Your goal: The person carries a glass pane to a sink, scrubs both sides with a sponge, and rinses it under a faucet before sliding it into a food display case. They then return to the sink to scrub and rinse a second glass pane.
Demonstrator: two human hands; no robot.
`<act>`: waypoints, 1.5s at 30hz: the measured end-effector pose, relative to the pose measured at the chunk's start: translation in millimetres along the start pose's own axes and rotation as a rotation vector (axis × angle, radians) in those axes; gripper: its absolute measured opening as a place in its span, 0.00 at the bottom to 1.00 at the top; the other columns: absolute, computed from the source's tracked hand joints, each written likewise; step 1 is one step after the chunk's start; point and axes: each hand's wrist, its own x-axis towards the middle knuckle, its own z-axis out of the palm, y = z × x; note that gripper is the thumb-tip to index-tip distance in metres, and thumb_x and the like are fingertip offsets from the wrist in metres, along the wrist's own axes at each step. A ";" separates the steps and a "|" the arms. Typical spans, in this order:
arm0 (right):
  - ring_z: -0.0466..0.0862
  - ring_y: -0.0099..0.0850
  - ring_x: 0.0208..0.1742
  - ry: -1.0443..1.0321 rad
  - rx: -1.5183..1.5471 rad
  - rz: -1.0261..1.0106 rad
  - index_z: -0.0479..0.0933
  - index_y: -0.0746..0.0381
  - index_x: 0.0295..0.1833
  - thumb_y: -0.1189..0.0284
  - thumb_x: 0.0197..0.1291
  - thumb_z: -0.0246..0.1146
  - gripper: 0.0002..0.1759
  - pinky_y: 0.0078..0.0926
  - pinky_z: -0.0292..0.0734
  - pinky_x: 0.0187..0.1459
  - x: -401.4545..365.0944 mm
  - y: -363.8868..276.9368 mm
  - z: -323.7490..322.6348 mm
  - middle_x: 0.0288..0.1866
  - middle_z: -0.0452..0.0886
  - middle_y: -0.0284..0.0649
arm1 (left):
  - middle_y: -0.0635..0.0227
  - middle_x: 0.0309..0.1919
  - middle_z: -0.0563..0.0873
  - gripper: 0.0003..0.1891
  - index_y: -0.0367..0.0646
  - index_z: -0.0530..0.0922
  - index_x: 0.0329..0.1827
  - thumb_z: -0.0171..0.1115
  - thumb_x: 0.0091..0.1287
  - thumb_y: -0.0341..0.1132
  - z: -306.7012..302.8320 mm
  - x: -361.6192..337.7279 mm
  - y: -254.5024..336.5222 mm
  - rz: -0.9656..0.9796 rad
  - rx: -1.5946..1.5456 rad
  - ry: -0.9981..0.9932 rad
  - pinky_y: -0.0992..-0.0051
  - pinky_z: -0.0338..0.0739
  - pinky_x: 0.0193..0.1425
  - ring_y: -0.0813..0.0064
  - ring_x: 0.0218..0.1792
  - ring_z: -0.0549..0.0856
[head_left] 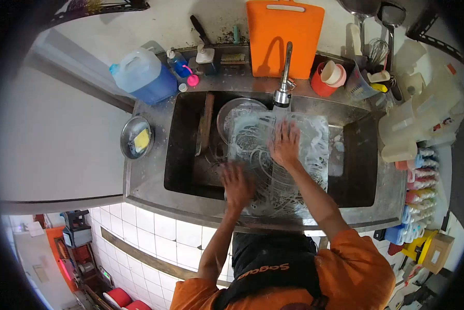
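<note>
A flat, square, see-through sheet (pixel 263 175) covered with white suds lies across the sink, under the running tap (pixel 282 95). My right hand (pixel 286 144) rests flat on its upper middle, fingers spread, just below the water stream. At the sheet's left edge is my left hand (pixel 237 187), somewhat blurred, its fingers apart and nothing held in them. Behind the sheet's upper left corner, a round metal bowl (pixel 225 120) sits in the sink (pixel 358 160).
A metal bowl (pixel 124 138) with a yellow sponge (pixel 142 140) stands on the left counter. Behind the sink are a blue-liquid jug (pixel 151 80), soap bottles (pixel 206 56), an orange board (pixel 283 36) and red cups (pixel 322 85). Clear plastic containers (pixel 400 121) line the right side.
</note>
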 end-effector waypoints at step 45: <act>0.74 0.25 0.41 0.394 0.901 0.970 0.76 0.70 0.47 0.53 0.68 0.63 0.26 0.27 0.70 0.47 -159.4 108.5 -104.6 0.39 0.78 0.36 | 0.74 0.38 0.83 0.11 0.40 0.82 0.48 0.64 0.70 0.37 24.7 88.7 -48.2 -0.391 -1.277 -0.421 0.75 0.72 0.49 0.80 0.43 0.77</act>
